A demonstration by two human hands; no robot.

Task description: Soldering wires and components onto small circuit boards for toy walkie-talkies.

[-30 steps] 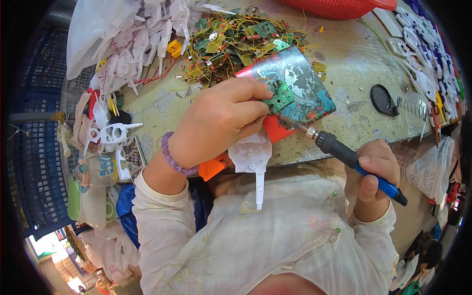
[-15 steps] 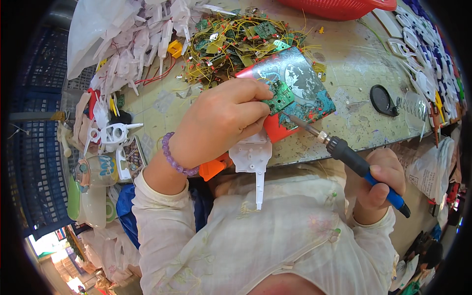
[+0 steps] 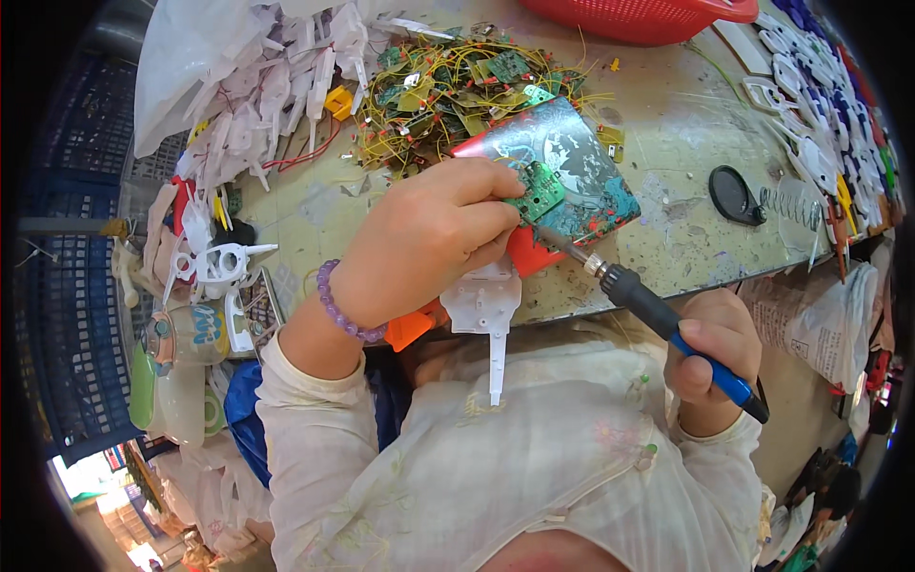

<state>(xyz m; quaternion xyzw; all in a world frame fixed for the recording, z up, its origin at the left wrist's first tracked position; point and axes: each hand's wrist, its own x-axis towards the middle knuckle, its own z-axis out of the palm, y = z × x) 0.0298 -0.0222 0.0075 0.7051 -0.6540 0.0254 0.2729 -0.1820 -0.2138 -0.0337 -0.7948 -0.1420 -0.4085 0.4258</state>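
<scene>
Blue soldering iron [image 3: 648,306] slants, tip [image 3: 551,234] up-left; right hand [image 3: 721,331] grips it, left hand [image 3: 443,214] pinches board [image 3: 541,194].

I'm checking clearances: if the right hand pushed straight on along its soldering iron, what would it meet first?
The right hand would probably bring its soldering iron first against the lower edge of the green circuit board held in the left hand, though depth there is unclear.
</scene>
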